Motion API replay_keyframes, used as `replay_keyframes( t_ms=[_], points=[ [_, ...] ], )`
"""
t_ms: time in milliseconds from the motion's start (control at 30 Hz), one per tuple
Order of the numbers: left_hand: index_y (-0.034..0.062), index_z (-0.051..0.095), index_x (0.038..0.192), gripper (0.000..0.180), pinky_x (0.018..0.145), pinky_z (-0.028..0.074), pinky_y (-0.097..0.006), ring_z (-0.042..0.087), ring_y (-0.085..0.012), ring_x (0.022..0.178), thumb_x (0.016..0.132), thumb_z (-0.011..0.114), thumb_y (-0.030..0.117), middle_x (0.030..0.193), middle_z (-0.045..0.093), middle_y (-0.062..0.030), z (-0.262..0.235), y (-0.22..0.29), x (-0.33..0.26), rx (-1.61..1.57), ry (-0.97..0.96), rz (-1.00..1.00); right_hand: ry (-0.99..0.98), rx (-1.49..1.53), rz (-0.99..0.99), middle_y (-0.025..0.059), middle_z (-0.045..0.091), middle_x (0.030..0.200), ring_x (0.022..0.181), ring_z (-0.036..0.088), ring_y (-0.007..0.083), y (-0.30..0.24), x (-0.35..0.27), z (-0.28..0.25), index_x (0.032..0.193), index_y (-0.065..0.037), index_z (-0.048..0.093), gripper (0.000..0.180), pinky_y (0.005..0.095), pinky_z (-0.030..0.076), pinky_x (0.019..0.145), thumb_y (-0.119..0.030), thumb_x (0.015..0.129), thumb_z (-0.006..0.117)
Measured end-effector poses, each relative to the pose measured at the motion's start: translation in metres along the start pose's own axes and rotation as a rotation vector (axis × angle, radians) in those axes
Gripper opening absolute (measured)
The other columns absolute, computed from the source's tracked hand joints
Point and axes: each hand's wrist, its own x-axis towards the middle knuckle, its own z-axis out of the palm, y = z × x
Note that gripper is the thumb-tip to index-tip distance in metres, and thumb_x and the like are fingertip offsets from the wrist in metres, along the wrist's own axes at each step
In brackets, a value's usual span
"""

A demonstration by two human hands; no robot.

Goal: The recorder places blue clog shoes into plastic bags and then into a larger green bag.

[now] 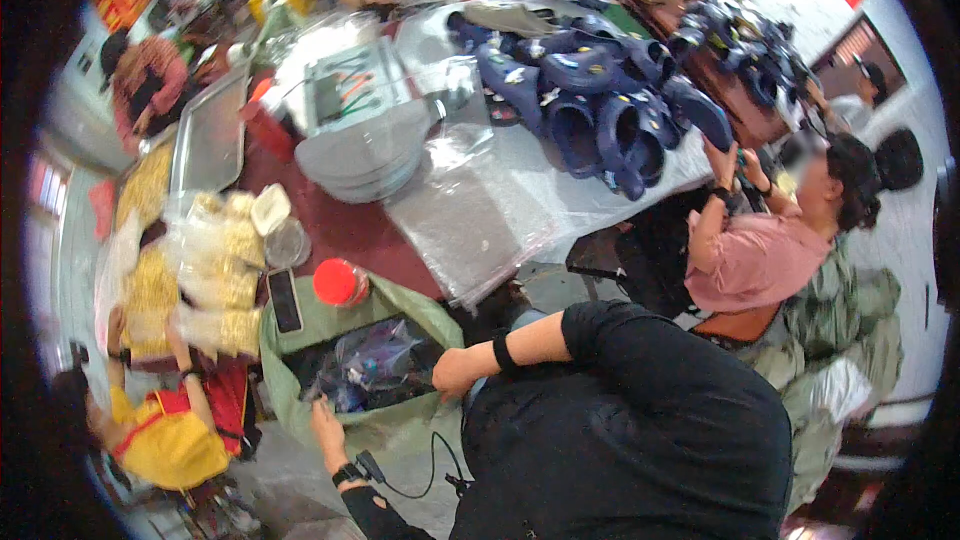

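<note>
A pale green woven sack [400,437] stands before me with its mouth spread wide. Inside it lie clear plastic bags [375,355] with dark blue and purplish contents, too blurred to make out. My left hand [328,432] is closed at the sack's near left rim, fingertips pinched on the edge. At the right side of the mouth, my right hand [455,372] is curled closed against the rim, its fingertips partly hidden. Above the sack's far edge are a black phone [285,300] and a jar with a red lid [341,283].
Dark blue clogs [590,90] are heaped on the white-covered table [570,210]. Flat clear bags [465,210] and a grey basin [365,155] lie ahead. Yellowish packets [215,270] sit left. A person in pink [755,250] holds a clog; another in yellow [175,440] handles packets.
</note>
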Motion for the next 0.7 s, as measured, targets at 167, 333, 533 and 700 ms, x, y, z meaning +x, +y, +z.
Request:
replay_keyframes(
  t_ms=[167, 333, 533, 700],
  points=[
    [-0.0039, 0.055, 0.102, 0.029, 0.076, 0.040, -0.043, 0.051, -0.0421, 0.085, 0.093, 0.038, 0.018, 0.093, 0.057, -0.0241, -0.011, 0.019, 0.017, 0.221, -0.124, -0.008, 0.050, 0.083, 0.053, 0.0164, 0.063, 0.073, 0.072, 0.060, 0.0363, 0.012, -0.027, -0.011, 0.076, -0.001, 0.065, 0.037, 0.0447, 0.048, 0.064, -0.037, 0.079, 0.057],
    [-0.0039, 0.056, 0.088, 0.017, 0.072, 0.040, -0.045, 0.056, -0.0385, 0.082, 0.086, 0.044, 0.008, 0.082, 0.057, -0.0245, -0.013, -0.013, 0.017, -0.016, -0.148, -0.216, 0.158, 0.226, -0.089, 0.0146, 0.063, 0.074, 0.075, 0.060, 0.0360, 0.051, -0.052, -0.027, 0.087, -0.004, 0.065, 0.033, 0.0446, 0.048, 0.068, -0.034, 0.078, 0.058],
    [-0.0008, 0.054, 0.085, 0.011, 0.092, 0.036, -0.041, 0.046, -0.0368, 0.113, 0.085, 0.045, 0.006, 0.112, 0.052, -0.0258, -0.031, 0.035, 0.000, 0.152, -0.010, -0.213, 0.591, 0.479, 0.268, 0.0169, 0.062, 0.096, 0.091, 0.058, 0.0363, 0.139, -0.108, -0.087, 0.104, -0.007, 0.060, 0.032, 0.0431, 0.046, 0.078, -0.027, 0.081, 0.056],
    [0.0035, 0.054, 0.096, 0.013, 0.099, 0.029, -0.042, 0.035, -0.0386, 0.123, 0.084, 0.050, 0.007, 0.130, 0.040, -0.0248, -0.017, 0.107, -0.004, 0.228, 0.150, -0.234, 1.052, 0.090, 0.469, 0.0198, 0.048, 0.121, 0.113, 0.044, 0.0358, 0.261, -0.140, -0.120, 0.126, -0.008, 0.043, 0.055, 0.0456, 0.035, 0.094, -0.028, 0.077, 0.061]
  ],
)
